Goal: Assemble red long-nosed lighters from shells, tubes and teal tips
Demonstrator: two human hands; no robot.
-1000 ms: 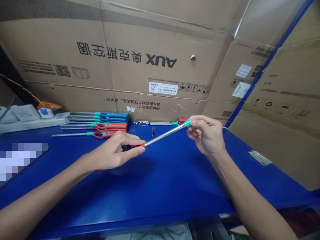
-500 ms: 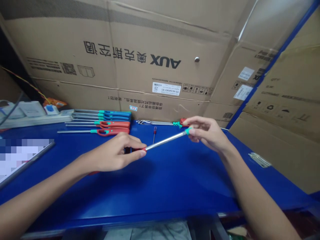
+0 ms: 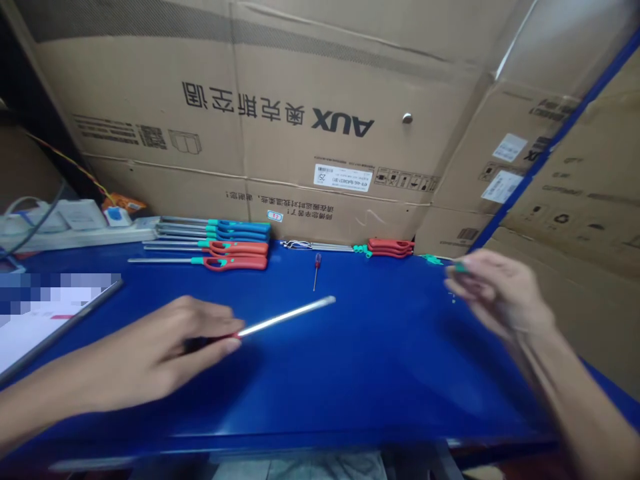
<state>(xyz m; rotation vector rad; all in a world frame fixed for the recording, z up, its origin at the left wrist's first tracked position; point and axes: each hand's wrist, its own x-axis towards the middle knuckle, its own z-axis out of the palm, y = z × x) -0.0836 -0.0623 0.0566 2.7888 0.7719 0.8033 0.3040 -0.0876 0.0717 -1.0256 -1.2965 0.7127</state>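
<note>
**A:** What's on your left, mate?

**B:** Red and blue lighters (image 3: 235, 247) lined up far side. Near them, your left hand (image 3: 150, 353) has its fingers (image 3: 200, 313) wrapped round a red-handled lighter (image 3: 285, 317), out over the blue worktop (image 3: 380, 387).

**A:** Further right?

**B:** Small screwdriver (image 3: 317, 270) lying far side, then your right hand (image 3: 500, 297), fingers (image 3: 473, 273) pinched narrow on a small green piece (image 3: 461, 267), bit blurry tbh.

Left hand (image 3: 150, 353): bare, slim; fingers (image 3: 210, 321) long, tapering. Left forearm (image 3: 35, 417): bare, smooth, extending behind the fingers to the frame's left edge. Right hand (image 3: 500, 293): bare, motion-blurred, fine detail unreadable. Right forearm (image 3: 575, 393): bare, slender, extending behind the fingers to the frame's lower right corner.
</note>
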